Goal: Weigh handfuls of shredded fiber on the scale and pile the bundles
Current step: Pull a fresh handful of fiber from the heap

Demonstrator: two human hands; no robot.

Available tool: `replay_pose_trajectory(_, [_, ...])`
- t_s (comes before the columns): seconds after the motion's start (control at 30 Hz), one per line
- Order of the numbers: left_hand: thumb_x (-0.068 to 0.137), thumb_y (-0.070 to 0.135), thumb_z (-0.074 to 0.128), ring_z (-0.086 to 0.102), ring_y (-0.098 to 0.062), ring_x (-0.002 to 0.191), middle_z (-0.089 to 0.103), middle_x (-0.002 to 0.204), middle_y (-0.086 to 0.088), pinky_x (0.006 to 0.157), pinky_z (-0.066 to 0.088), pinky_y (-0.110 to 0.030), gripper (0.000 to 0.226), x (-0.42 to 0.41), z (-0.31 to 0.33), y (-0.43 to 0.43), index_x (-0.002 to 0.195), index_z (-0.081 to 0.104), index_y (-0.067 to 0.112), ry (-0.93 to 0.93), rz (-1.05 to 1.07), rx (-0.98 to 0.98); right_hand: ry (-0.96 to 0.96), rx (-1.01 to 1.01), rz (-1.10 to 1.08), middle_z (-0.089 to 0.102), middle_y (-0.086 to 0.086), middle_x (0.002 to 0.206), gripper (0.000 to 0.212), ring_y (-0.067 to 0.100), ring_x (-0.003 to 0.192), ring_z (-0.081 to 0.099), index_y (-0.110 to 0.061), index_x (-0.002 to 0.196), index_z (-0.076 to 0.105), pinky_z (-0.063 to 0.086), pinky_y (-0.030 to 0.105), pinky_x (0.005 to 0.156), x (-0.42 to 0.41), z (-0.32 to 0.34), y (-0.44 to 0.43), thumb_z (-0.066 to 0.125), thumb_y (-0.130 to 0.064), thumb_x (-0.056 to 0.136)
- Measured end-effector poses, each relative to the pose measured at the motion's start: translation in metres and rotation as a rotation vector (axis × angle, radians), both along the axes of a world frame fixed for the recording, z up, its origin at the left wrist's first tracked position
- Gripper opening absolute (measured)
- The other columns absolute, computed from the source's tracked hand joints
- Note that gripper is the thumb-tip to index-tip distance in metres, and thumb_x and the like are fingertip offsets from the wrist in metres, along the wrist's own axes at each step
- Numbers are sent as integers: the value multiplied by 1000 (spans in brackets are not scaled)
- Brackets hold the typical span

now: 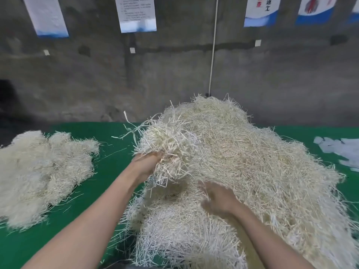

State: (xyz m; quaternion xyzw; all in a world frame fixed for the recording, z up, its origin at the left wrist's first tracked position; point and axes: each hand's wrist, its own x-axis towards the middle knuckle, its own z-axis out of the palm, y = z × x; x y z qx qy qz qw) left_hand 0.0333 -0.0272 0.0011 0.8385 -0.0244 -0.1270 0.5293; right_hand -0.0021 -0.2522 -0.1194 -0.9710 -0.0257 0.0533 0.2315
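Observation:
A big heap of pale shredded fiber [242,162] covers the middle and right of the green table [108,171]. My left hand [144,166] grips a raised handful of fiber [171,144] at the heap's left side. My right hand [217,199], blurred, rests low on the heap in front of me with fingers spread among the strands. At the left lies a separate, flatter pile of fiber bundles [38,175]. No scale shows in this view.
White scraps of paper or bags [342,150] lie at the table's right edge. A grey concrete wall [77,84] with hanging posters and a white cable [212,55] stands behind the table. Loose strands are scattered on the green surface between the two piles.

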Motion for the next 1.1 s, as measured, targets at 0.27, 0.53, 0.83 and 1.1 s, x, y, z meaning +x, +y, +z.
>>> replay_pose_trajectory(0.27, [91,50,40,31,-28,139,34,150,-9,113,29,-38,61,-41,-18,-11,142,37,15,28,-85,302,-417,1158,80,30,-8,151,60,11,131,37,-48,137,33,45,38,95,-26,140,18,49,-61,81])
replay_pose_trajectory(0.53, [87,-6,57,52,13,69,56,93,11,54,37,3,40,-70,2,-22,126,51,3,-491,-32,76,-429,657,263,25,-46,133,82,-32,112,25,-60,136,24,25,2,86,-61,127,88,66,-67,66])
replay_pose_trajectory(0.83, [71,-17,57,53,-23,115,55,128,-8,98,46,-37,73,-100,2,34,135,41,12,-801,72,283,215,1116,65,38,-27,125,77,8,123,37,-42,126,42,30,35,106,-65,118,129,57,-80,60])
replay_pose_trajectory(1.1, [81,10,70,58,-3,93,59,110,9,83,47,-18,29,-120,-30,95,104,64,26,-777,108,-226,68,1120,-173,35,13,147,113,33,131,39,-13,149,9,38,36,92,-63,106,160,77,-41,63])
